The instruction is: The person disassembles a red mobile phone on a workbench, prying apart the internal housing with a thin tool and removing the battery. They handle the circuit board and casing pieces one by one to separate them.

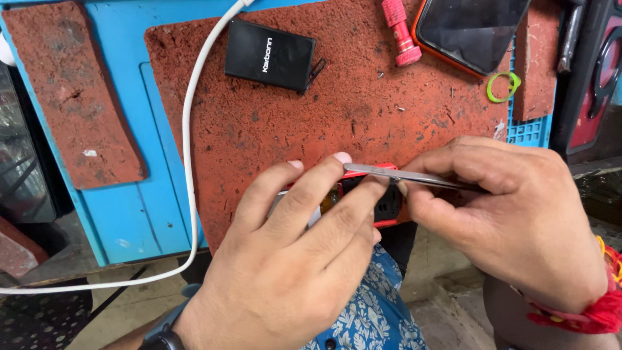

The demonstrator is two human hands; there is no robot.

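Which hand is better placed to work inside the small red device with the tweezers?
The right hand, probably. It already grips the metal tweezers, whose tips lie over the red device. The left hand is busy gripping that device with its fingers.

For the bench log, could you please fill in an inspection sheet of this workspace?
Surface: worn reddish-brown rough mat on a blue bench top.
Job's things: small red-edged opened device at the mat's front edge; thin metal tweezers over it.
Clutter: flat black rectangular battery, pink ridged tool handle, orange-cased phone with dark screen, green ring.
Grippers: left hand steadies the device; right hand pinches the tweezers.
Cables: white cable curving across the bench.
Surroundings: second rough pad to the left; floral cloth below.
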